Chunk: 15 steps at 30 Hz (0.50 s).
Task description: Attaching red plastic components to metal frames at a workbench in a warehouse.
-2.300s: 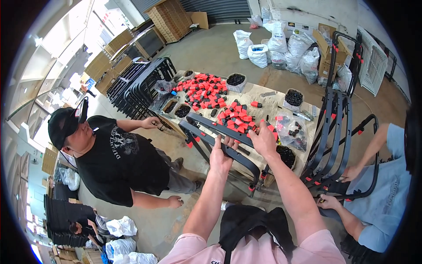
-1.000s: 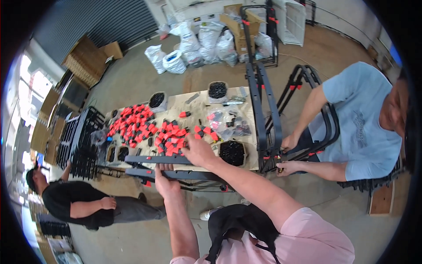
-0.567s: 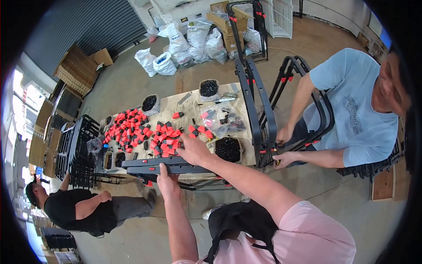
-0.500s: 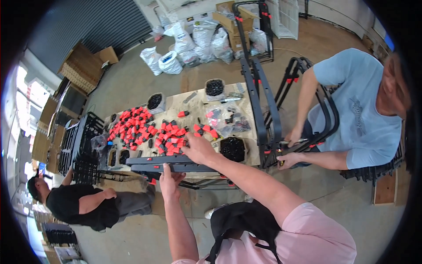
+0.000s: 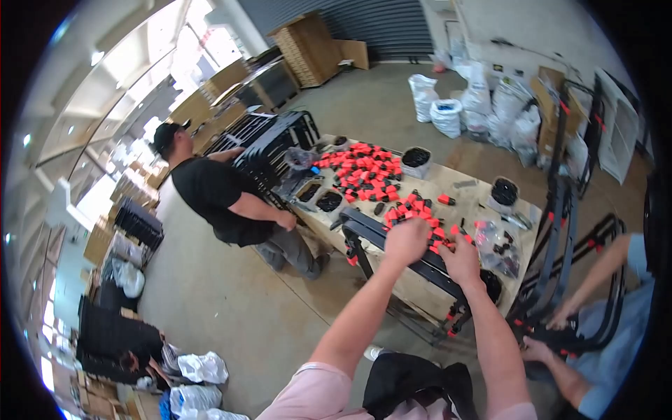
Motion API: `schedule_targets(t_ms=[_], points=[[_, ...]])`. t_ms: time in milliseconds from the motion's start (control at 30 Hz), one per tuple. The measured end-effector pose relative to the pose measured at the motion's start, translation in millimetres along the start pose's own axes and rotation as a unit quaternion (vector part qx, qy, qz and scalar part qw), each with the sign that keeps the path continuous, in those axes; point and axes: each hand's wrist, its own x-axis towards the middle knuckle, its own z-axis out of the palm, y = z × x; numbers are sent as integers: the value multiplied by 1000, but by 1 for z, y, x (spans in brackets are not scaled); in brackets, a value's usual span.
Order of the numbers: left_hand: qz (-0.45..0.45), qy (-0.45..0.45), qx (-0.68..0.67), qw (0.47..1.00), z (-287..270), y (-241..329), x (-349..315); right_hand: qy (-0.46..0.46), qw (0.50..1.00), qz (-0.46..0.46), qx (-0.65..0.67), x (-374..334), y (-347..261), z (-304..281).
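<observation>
Left hand [image 5: 407, 241] has moved from under the black tube frame [image 5: 362, 221] to over it. Tube frame sits mid-picture, along the table [image 5: 437, 180] edge. Right hand [image 5: 460, 259] curled by red caps [image 5: 413, 208]. Can't tell either grip; fingertips hidden or blurred.

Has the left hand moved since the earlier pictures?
Yes. Judged against the wooden table, the left hand has moved inward, away from the wearer, from the black frame's near side toward the pile of red-and-black parts.
</observation>
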Motion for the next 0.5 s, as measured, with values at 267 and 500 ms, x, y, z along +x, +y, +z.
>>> schedule_targets(t_ms=[267, 500], points=[[48, -86, 40, 994, -7, -1, 4, -39, 999, -3, -4, 6, -13, -1], [81, -97, 10, 992, -4, 4, -1, -18, 996, -69, 62, 11, 4, 13]])
